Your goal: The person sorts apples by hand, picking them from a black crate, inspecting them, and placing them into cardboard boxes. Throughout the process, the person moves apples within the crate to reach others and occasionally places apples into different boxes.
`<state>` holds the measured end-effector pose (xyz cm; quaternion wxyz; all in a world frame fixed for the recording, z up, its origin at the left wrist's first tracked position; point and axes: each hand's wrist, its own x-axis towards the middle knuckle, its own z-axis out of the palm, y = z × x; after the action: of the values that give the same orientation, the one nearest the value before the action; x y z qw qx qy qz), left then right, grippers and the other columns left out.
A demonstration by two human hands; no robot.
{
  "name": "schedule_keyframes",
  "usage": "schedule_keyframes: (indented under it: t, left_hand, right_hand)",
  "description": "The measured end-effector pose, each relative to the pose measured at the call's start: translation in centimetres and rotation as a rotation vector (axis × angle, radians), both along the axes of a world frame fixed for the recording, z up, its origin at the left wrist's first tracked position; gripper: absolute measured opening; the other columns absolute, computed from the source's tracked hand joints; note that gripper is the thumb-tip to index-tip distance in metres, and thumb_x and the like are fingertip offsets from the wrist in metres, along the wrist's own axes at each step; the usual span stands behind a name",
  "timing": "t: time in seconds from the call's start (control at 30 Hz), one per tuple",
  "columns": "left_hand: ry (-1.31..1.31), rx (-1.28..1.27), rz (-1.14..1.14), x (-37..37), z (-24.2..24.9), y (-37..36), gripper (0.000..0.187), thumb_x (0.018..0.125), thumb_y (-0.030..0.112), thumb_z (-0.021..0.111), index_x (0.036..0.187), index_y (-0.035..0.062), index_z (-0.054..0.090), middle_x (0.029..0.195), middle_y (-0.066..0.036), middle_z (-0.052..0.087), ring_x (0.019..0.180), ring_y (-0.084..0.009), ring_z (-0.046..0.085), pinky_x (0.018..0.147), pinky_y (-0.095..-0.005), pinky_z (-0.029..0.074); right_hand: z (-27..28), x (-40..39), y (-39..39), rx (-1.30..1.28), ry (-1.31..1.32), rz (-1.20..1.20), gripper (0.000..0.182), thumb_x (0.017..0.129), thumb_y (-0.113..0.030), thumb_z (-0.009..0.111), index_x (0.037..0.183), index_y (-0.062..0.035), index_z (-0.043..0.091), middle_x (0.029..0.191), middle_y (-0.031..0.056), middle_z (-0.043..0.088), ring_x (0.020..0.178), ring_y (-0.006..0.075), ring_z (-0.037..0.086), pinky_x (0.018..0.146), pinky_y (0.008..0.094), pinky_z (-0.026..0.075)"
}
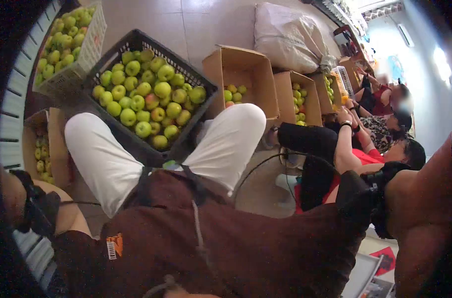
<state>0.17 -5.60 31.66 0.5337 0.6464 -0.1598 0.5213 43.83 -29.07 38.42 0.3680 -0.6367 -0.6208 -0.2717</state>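
Observation:
Neither of my hands is in view; both arms are raised toward the camera. At the left edge my left arm (69, 213) shows with a black strap band, and at the right edge my right arm (424, 198) wears another black band (382, 198). Between my white-trousered knees stands a black plastic crate (196, 126) heaped with green apples (162, 90), some blushed red. Just past my right knee, an open cardboard box (248, 69) has a few apples (233, 93) at its bottom.
More apples fill a white crate (89, 54) at the upper left and a cardboard box (57, 144) below it. On the right stand another apple box (305, 94), a big white sack (288, 37) and several seated people (377, 144). A black cable (251, 174) loops beside me.

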Motion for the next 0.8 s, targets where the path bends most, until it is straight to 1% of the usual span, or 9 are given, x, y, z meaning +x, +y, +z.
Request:
schedule_keyframes:
  t: [0.07,0.2,0.27,0.33,0.37,0.47,0.6,0.7,0.8]
  left_hand:
    - [0.030,-0.105,-0.149,0.5,-1.8,2.3,0.030,0.082,0.031,0.054,0.108,0.0165,0.053,0.112,0.001,0.051,0.108,-0.0168,0.041,0.088,-0.0388,0.027]
    - [-0.033,-0.321,-0.352,3.2,-7.6,5.1,0.061,0.080,0.031,0.045,0.126,-0.0069,0.034,0.135,-0.020,0.030,0.126,-0.0367,0.025,0.106,-0.0547,0.009]
    - [-0.081,-0.457,-0.446,4.9,-10.0,6.3,0.061,0.080,0.036,0.046,0.124,-0.0062,0.038,0.131,-0.022,0.036,0.124,-0.0367,0.029,0.105,-0.0527,0.013]
    - [-0.047,-0.485,-0.449,5.7,-12.4,6.9,0.067,0.085,0.049,0.037,0.125,-0.0057,0.035,0.127,-0.020,0.040,0.122,-0.0329,0.032,0.100,-0.0505,0.023]
    - [-0.061,-0.587,-0.395,5.8,-13.9,7.1,0.067,0.087,0.052,0.034,0.122,-0.0054,0.040,0.123,-0.020,0.043,0.119,-0.0308,0.036,0.098,-0.0486,0.026]
    - [-0.038,-0.723,-0.344,7.0,-17.1,7.6,0.067,0.086,0.054,0.034,0.118,-0.0038,0.044,0.118,-0.018,0.048,0.114,-0.0296,0.041,0.095,-0.0460,0.031]
    - [0.056,-0.893,-0.171,9.2,-23.0,7.8,0.055,0.089,0.049,0.033,0.110,0.0004,0.050,0.107,-0.013,0.053,0.104,-0.0239,0.048,0.088,-0.0397,0.038]
    - [0.178,-1.127,0.021,11.4,-27.3,7.9,0.044,0.092,0.042,0.033,0.102,0.0041,0.053,0.100,-0.008,0.056,0.095,-0.0191,0.050,0.079,-0.0347,0.040]
    - [0.364,-1.219,0.165,11.8,-27.7,7.1,0.036,0.093,0.037,0.034,0.096,0.0069,0.053,0.093,-0.004,0.056,0.090,-0.0147,0.051,0.076,-0.0325,0.040]
  right_hand:
    - [-0.5,0.2,0.7,-0.027,-0.001,-0.005,0.035,0.073,-0.013,0.059,0.106,-0.0048,0.050,0.098,0.0122,0.053,0.089,0.0264,0.053,0.075,0.0391,0.044]
    - [-2.3,-0.5,1.0,-0.008,0.009,-0.057,0.035,0.073,-0.014,0.059,0.106,-0.0050,0.050,0.097,0.0123,0.053,0.088,0.0268,0.053,0.075,0.0397,0.044]
    - [-3.3,-0.5,2.0,-0.026,0.007,-0.016,0.034,0.073,-0.014,0.059,0.105,-0.0051,0.050,0.097,0.0124,0.053,0.088,0.0270,0.053,0.075,0.0400,0.044]
    - [-3.5,0.1,2.3,-0.030,0.027,-0.016,0.034,0.073,-0.014,0.059,0.105,-0.0051,0.050,0.096,0.0124,0.053,0.088,0.0272,0.053,0.075,0.0403,0.044]
    - [-3.4,0.3,2.4,-0.027,0.029,-0.021,0.034,0.073,-0.014,0.059,0.105,-0.0052,0.051,0.096,0.0125,0.053,0.088,0.0274,0.053,0.075,0.0405,0.044]
    - [-4.8,-0.2,3.7,-0.048,0.042,-0.020,0.033,0.073,-0.014,0.059,0.105,-0.0053,0.051,0.096,0.0126,0.053,0.088,0.0277,0.053,0.074,0.0409,0.044]
    - [-6.5,-1.3,7.5,-0.094,0.088,0.027,0.033,0.073,-0.014,0.058,0.104,-0.0054,0.051,0.095,0.0127,0.053,0.088,0.0281,0.053,0.074,0.0415,0.044]
    - [-10.5,-3.6,13.3,-0.192,0.181,0.098,0.033,0.073,-0.014,0.058,0.104,-0.0056,0.051,0.095,0.0128,0.053,0.088,0.0285,0.053,0.074,0.0419,0.044]
    - [-19.9,-4.5,20.0,-0.369,0.337,0.143,0.032,0.073,-0.014,0.058,0.103,-0.0057,0.051,0.095,0.0129,0.053,0.087,0.0288,0.053,0.074,0.0424,0.044]
